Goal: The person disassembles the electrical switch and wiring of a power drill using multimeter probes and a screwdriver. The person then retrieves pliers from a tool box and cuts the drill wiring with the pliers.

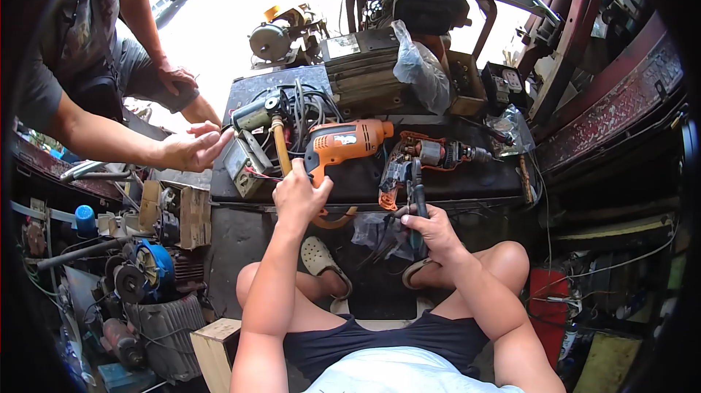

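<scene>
My left hand [299, 194] is closed round the handle of an orange drill housing [349, 142] above the dark bench top. In my right hand [432, 231] are dark pliers [419, 199], held upright with their jaws at the opened drill [431, 153]. That opened drill lies on the bench with its motor, gears and chuck exposed. Just left of the orange housing stands a hammer with a wooden handle [280, 146]. A coil of grey cable [310, 104] lies behind the housing.
Another person's hand [196, 148] reaches in from the left, near a metal box [247, 163]. Plastic bags [427, 75] hang on a machine behind the bench. Wooden crates [196, 218] and a blue motor part [153, 265] stand at the left. A red panel [548, 313] is at the right.
</scene>
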Demonstrator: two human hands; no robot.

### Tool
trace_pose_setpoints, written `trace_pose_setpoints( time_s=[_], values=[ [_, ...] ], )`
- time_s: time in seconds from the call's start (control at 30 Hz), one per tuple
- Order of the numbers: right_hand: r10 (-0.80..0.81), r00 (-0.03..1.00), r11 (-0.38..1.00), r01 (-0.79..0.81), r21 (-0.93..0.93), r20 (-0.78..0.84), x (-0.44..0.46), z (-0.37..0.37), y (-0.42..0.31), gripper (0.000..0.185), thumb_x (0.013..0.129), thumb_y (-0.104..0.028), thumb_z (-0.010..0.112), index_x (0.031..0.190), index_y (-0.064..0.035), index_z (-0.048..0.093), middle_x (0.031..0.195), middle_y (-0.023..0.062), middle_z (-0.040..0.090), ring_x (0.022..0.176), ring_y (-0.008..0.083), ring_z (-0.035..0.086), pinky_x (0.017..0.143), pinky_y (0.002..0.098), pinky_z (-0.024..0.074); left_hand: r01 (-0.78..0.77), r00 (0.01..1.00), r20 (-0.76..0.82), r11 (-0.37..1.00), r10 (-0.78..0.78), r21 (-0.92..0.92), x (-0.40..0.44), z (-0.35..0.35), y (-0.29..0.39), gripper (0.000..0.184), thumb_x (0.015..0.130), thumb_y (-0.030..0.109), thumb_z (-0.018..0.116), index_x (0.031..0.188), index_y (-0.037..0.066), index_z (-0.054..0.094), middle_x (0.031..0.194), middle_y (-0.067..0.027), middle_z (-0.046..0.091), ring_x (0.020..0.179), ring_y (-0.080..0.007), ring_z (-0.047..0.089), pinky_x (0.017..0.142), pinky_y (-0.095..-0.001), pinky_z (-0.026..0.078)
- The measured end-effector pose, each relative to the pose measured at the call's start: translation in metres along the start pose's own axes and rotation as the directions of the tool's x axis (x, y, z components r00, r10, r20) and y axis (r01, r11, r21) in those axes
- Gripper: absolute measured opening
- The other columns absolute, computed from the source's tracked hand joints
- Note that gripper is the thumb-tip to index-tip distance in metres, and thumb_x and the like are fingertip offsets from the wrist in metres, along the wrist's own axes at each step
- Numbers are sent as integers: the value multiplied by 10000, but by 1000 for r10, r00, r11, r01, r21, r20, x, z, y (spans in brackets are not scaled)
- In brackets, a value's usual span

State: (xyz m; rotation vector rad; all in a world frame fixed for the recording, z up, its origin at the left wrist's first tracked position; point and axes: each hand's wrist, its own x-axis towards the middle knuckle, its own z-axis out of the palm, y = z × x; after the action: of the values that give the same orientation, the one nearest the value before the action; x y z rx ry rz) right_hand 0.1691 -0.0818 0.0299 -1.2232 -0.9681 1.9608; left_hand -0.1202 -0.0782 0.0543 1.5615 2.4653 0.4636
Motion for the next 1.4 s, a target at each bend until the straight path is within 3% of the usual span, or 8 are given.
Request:
trace_pose_setpoints(
  time_s=[0.2, 0.37, 0.43, 0.53, 0.73, 1.03, 1.17, 1.4],
  values=[
    [-212, 971, 942, 173, -289, -108, 0, -9, 3, 134, 907, -61, 746, 1030, -6, 749, 847, -15, 664, 758, 75, 600, 734, 229, 476, -69, 989, -128, 997, 73, 30, 5, 29, 0, 683, 891, 426, 757, 1372, -19, 563, 1080, -218, 717, 931, -430, 738, 824, -510, 593],
    [36, 999, 998, -35, 52, -27, -4, -9, -9, 150, 911, -64, 746, 1042, 9, 740, 845, 21, 682, 733, 113, 632, 710, 261, 516, -255, 924, -291, 967, 247, 10, -21, 12, 25, 457, 945, 327, 740, 1281, 44, 615, 1044, -145, 675, 855, -398, 739, 736, -475, 606],
    [70, 998, 984, -70, 166, 6, -1, -10, -8, 149, 919, -65, 738, 1047, 12, 732, 848, 38, 695, 737, 134, 661, 704, 284, 545, -476, 876, -243, 825, 416, -306, -43, 19, 35, 236, 949, 231, 719, 1069, 30, 695, 1004, -164, 725, 893, -351, 741, 780, -439, 597],
    [97, 994, 944, -107, 313, 46, 3, -9, -8, 147, 935, -63, 718, 1063, 9, 716, 854, 56, 710, 755, 166, 702, 709, 319, 590, -210, 824, 296, 746, 483, -632, -79, 31, 49, 280, 977, 246, 685, 1181, 58, 726, 1018, -209, 754, 968, -400, 730, 843, -439, 569],
    [43, 997, 887, -7, 461, -66, 11, -11, -9, 177, 953, -57, 693, 1120, 1, 694, 868, 66, 721, 768, 183, 724, 719, 336, 624, -222, 806, 251, 668, 535, -710, -85, 54, 45, 234, 1017, 217, 639, 1174, 51, 690, 1032, -204, 733, 1006, -399, 714, 853, -464, 552],
    [-353, 890, 903, 243, -355, -289, 42, -23, 31, 201, 858, -147, 844, 970, 12, 797, 1017, 98, 665, 896, 198, 673, 829, 344, 535, -157, 954, 162, 880, 253, -449, -87, 69, 45, 238, 1017, 264, 639, 1023, 32, 695, 803, -212, 706, 795, -411, 712, 724, -503, 541],
    [-408, 876, 865, 280, -417, -256, 49, -19, 42, 216, 854, -149, 836, 1017, -11, 806, 1019, 110, 682, 905, 217, 690, 838, 350, 534, -72, 958, 226, 914, 175, -400, -86, 71, 45, 261, 1004, 273, 658, 1012, 18, 713, 697, -213, 683, 712, -398, 712, 699, -489, 545],
    [-352, 904, 876, 226, -426, -244, 47, -14, 42, 179, 890, -92, 798, 1044, -1, 804, 1081, 83, 698, 949, 159, 683, 858, 309, 532, 64, 934, 322, 814, 154, -577, -92, 90, 40, 400, 989, 317, 651, 1268, 34, 694, 882, -270, 739, 845, -388, 755, 817, -493, 566]
  ],
)
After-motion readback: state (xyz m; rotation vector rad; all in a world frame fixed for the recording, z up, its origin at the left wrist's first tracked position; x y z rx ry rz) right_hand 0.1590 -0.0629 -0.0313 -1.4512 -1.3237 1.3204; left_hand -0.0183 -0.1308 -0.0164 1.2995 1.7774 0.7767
